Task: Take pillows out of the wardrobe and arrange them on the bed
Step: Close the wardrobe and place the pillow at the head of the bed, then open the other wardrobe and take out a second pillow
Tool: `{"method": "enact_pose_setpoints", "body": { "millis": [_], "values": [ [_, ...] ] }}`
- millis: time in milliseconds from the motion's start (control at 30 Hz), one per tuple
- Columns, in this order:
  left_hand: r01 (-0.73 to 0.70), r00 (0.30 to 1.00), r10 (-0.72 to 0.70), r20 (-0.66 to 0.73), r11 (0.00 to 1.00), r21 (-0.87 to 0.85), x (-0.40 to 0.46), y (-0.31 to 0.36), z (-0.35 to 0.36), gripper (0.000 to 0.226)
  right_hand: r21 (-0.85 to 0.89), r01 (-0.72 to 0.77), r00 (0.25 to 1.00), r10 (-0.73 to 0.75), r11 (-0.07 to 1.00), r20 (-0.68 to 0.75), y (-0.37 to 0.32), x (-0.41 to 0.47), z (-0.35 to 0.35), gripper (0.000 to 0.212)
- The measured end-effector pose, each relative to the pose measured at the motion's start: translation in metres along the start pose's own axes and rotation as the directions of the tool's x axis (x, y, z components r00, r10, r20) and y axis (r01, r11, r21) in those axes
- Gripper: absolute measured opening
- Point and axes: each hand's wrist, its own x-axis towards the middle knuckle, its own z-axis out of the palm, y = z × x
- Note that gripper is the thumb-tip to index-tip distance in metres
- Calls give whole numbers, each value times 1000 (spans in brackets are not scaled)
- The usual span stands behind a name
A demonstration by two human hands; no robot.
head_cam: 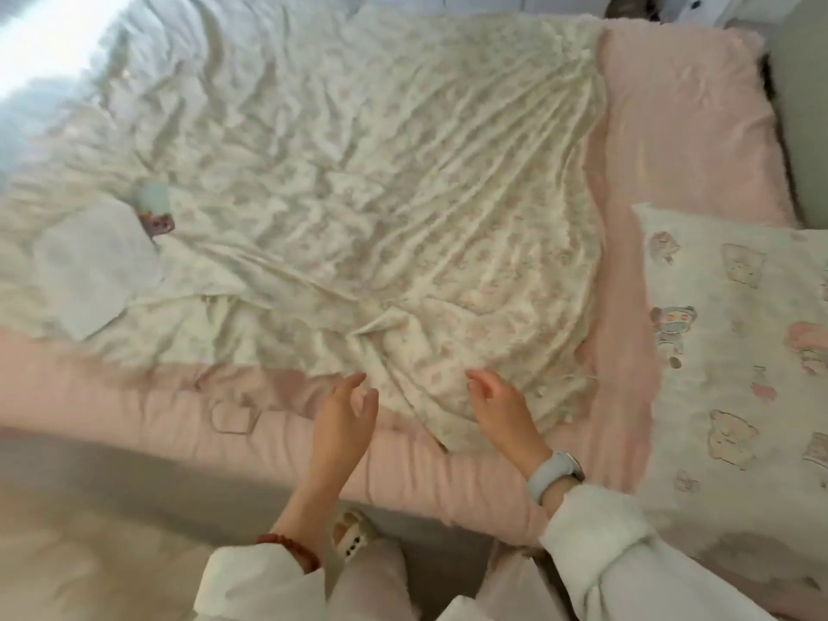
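Pink bed carries a rumpled blanket; one pillow lies right. Left hand and right hand hover empty, fingers relaxed, seemingly poised to smooth.

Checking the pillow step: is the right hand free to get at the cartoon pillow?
Probably yes: the right hand is empty, and the pillow lies uncovered just to its right.

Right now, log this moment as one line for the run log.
left hand open above bed edge | right hand open over crumpled blanket | cartoon-print pillow lying on pink bed, right side
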Motion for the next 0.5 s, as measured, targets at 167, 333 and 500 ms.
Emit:
{"method": "enact_pose_setpoints", "body": {
  "millis": [167,333,500],
  "values": [
    [206,950,-212,-229,977,-50,-20,-123,-142,34,5,108,969,-106,994,221,-94,-28,147,27],
    [362,847,-384,-368,923,-132,-36,-203,-224,31,-45,245,878,-202,969,435,-172,-35,257,27],
    [405,782,-465,-414,885,-229,-28,-246,-271,31,-74,340,814,-254,938,522,-232,-24,333,27]
  ]
}}
